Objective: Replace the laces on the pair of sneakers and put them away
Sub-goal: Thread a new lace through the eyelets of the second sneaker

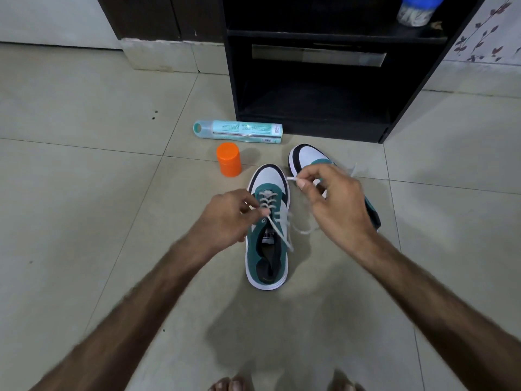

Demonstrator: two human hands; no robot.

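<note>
- I see the near sneaker (267,249) standing upright on the tiled floor (84,193), toe pointing away from me, green and white with a black collar
- A white lace (277,230) runs through its lower eyelets; the upper eyelets near the tongue are unlaced
- My left hand (225,218) sits at the left side of the eyelets, fingertips curled in and pinching one lace end right at the shoe
- My right hand (335,201) is raised just right of the shoe, thumb and forefinger pinching the other lace end at its tip; the slack loops down from it to the shoe
- The second sneaker (310,159) lies behind my right hand, mostly hidden; only its toe and a strip of its side show
- An orange capped jar (229,159) stands just left of the toes; a teal tube (239,131) lies on its side beyond it
- A black cabinet (310,80) stands open behind, lower shelves dark
</note>
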